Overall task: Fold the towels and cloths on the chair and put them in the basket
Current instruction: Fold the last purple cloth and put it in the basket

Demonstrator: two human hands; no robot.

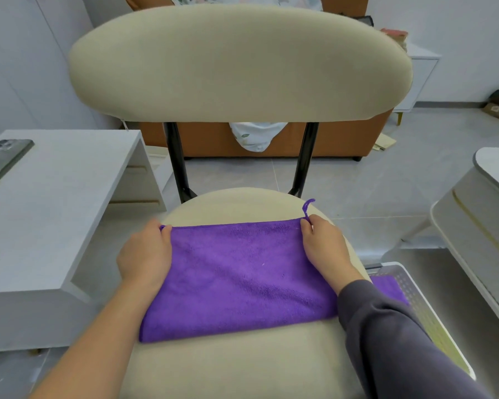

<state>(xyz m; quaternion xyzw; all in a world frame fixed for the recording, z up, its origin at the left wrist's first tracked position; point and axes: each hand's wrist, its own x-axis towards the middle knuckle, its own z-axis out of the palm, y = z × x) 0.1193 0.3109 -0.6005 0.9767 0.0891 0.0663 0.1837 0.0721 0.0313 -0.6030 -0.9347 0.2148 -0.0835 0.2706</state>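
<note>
Phone (3, 159) noted on the white table (55, 211), left of the chair (242, 364). On the chair seat I see the purple cloth (236, 277), folded flat. Left hand (144, 254) pinches its far-left corner, fingers curled over the edge. Right hand (326, 249) pinches the far-right corner beside the loop (307, 205). White basket (421, 298) stands right of the chair, with a second purple cloth (386, 286) inside.

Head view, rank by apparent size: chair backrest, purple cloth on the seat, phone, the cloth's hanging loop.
1. chair backrest
2. purple cloth
3. phone, cut off by the left frame edge, so only its visible part counts
4. hanging loop
</note>
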